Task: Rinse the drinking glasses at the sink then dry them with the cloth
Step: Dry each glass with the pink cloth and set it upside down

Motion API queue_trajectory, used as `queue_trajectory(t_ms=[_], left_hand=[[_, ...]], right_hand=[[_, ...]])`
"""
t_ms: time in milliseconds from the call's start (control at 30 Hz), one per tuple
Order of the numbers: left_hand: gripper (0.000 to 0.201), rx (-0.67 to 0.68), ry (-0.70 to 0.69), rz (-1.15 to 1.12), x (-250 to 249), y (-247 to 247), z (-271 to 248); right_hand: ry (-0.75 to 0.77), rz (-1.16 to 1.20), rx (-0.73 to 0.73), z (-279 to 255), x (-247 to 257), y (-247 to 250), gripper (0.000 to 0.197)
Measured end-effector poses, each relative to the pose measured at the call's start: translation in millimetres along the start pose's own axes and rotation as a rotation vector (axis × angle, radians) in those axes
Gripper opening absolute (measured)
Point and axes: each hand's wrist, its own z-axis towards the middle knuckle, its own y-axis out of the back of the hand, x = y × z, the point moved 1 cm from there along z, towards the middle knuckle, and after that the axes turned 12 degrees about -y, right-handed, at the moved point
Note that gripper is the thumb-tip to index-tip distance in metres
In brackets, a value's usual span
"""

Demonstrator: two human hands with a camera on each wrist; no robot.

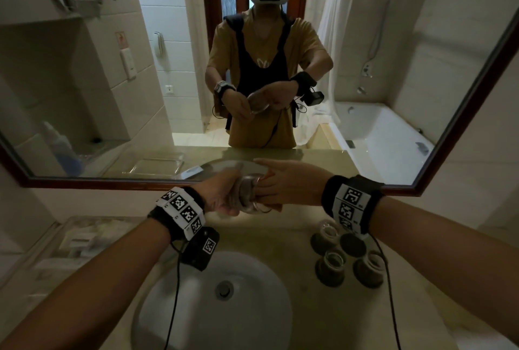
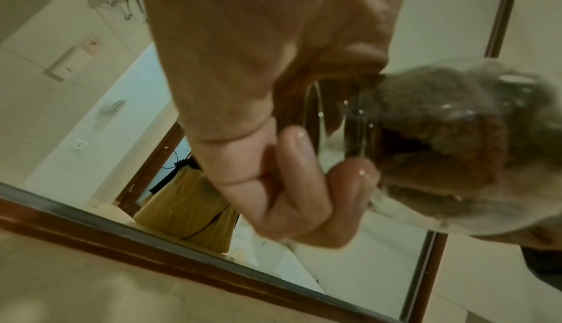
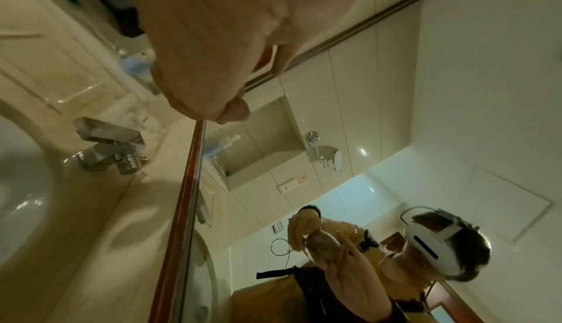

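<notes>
A clear drinking glass lies on its side in the air above the sink, in front of the mirror. A grey cloth is stuffed inside it. My left hand grips the glass at its mouth end, thumb on top and wet fingertips under the rim. My right hand holds the other end, fingers along the glass; the right wrist view shows this only in the mirror. Three more glasses stand on dark coasters on the counter at right.
The square metal tap stands behind the basin, under my hands. A clear tray of toiletries sits on the counter at left. The brown-framed mirror runs close behind the counter. A cable hangs from each wrist.
</notes>
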Motion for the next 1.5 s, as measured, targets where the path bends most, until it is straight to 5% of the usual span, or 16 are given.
queue_trajectory(t_ms=[100,200,300,467,567,733,933,1067,1167,1300,1433,1500], left_hand=[[0.041,0.156,0.097,-0.006,0,1,1],[0.044,0.023,-0.006,0.019,1,3,4],[0.039,-0.084,-0.191,0.045,0,12,12],[0.02,-0.423,-0.394,0.26,-2,7,19],[0.02,-0.534,-0.444,0.276,5,5,20],[0.037,-0.633,-0.792,0.514,14,-3,14],[0.029,-0.589,-1.121,0.66,24,-2,2],[0.03,-0.584,-1.073,0.591,24,4,4],[0.037,-0.573,-0.961,0.402,18,10,4],[0.047,-0.538,-0.83,0.277,8,18,3],[0.035,-0.424,-0.724,0.415,7,19,-3],[0.03,-0.424,-0.633,0.416,10,17,-3]], right_hand=[[0.026,-0.077,-0.045,-2,-3,3,0.066],[-0.1,0.138,-0.122,-4,0,-1,0.062],[-0.323,0.782,-0.234,-3,13,-8,0.04],[-0.687,2.019,0.086,9,37,0,0.062],[-0.704,2.661,0.085,13,42,5,0.066],[-1.033,3.119,-0.189,12,41,13,0.035],[-0.985,3.524,-0.36,17,41,8,0.064],[-1.002,3.232,-0.287,19,50,15,0.056],[-0.854,2.821,-0.162,25,56,20,0.05],[-0.61,1.854,-0.201,17,47,11,0.046],[-0.287,0.725,-0.249,4,26,-6,0.042],[-0.252,0.53,-0.284,0,17,-12,0.04]])
